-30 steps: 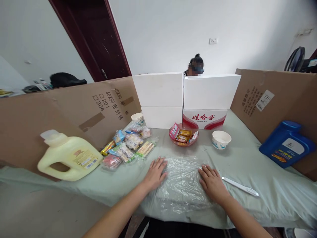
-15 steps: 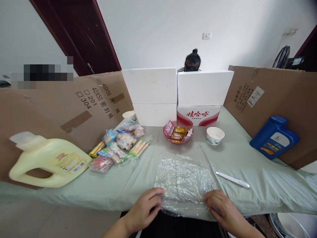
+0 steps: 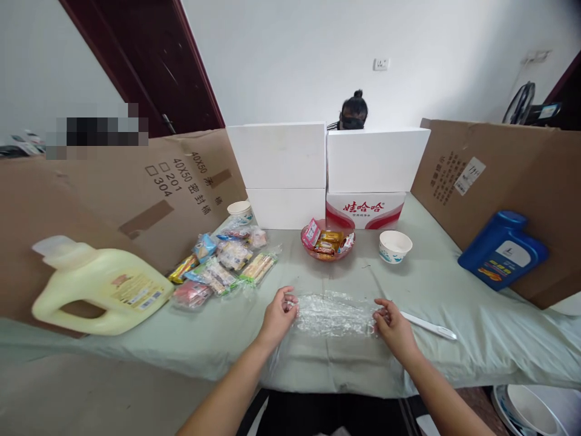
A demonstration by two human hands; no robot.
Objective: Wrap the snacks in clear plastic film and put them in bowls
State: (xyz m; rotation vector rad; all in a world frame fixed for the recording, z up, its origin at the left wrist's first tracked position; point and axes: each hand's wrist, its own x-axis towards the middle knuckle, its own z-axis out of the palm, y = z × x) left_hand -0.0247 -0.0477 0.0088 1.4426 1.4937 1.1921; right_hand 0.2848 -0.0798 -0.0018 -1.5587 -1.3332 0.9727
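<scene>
A clear plastic bag (image 3: 334,316) is stretched between my hands above the front part of the table, its near edge folded up toward the far side. My left hand (image 3: 280,315) pinches its left edge with thumb and fingers. On the opposite edge, my right hand (image 3: 394,327) has the same kind of pinch. A white utility knife (image 3: 433,328) lies just right of my right hand, its far end partly behind the fingers. Beyond the bag stands a pink glass bowl (image 3: 327,253) of wrapped snacks, with a white paper bowl (image 3: 395,247) to its right.
Several packaged snacks (image 3: 233,254) lie at left beside a pale yellow jug (image 3: 106,290). Another paper bowl (image 3: 239,212) stands behind them. At right leans a blue bottle (image 3: 503,251). White boxes (image 3: 284,157) and cardboard (image 3: 499,200) wall the table; a person (image 3: 354,112) is behind.
Both hands have moved forward, away from me, carrying the bag's near edge with them. The bag now looks folded and shorter from front to back.
</scene>
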